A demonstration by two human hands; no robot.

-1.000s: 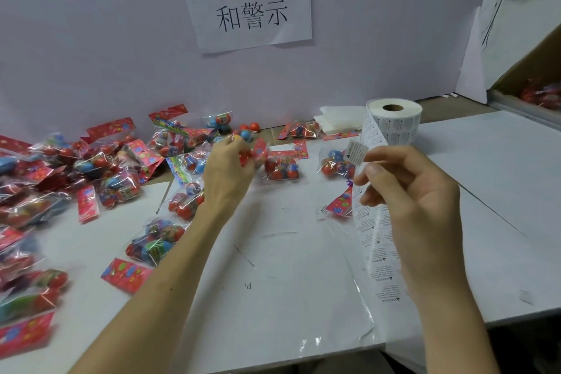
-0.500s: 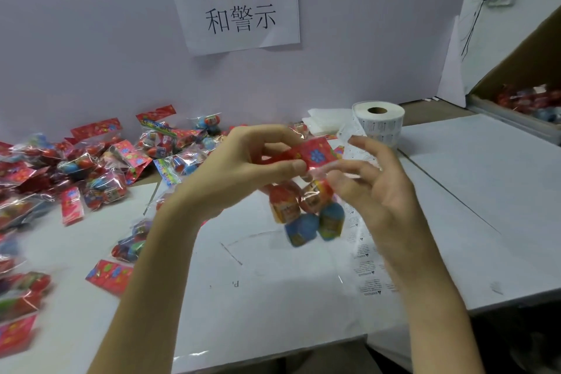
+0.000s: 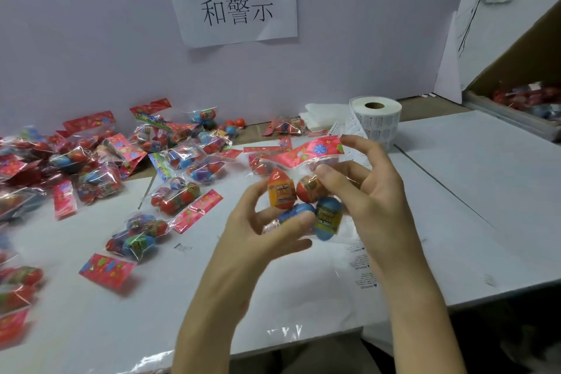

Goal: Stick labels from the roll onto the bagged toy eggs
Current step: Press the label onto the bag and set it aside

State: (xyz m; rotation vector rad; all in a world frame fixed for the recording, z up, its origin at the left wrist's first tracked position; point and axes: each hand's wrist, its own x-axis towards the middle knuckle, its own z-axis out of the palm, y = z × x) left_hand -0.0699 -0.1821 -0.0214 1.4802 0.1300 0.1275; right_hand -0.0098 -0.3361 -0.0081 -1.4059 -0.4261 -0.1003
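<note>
**Ana:** Pressure matters most now, I'd say. The left hand (image 3: 261, 231) cups the bag of toy eggs (image 3: 282, 191) from below, fingers curled round the blue ones. So the right hand (image 3: 373, 191) should rub its thumb flat across the film, and a label will bed down without creases.

**Ben:** Can you see the label itself?

**Ana:** No. The right thumb pinches the clear front against fingers behind the red flowered header, hiding whatever lies under it.

**Ben:** And the bag?

**Ana:** It's held up between both hands above the white surface (image 3: 455, 191), in front of the label roll (image 3: 376, 118). The film is clear and crinkly over four printed eggs, two orange-red above two blue. It looks lumpy and slippery, so press where an egg backs the film.
</note>
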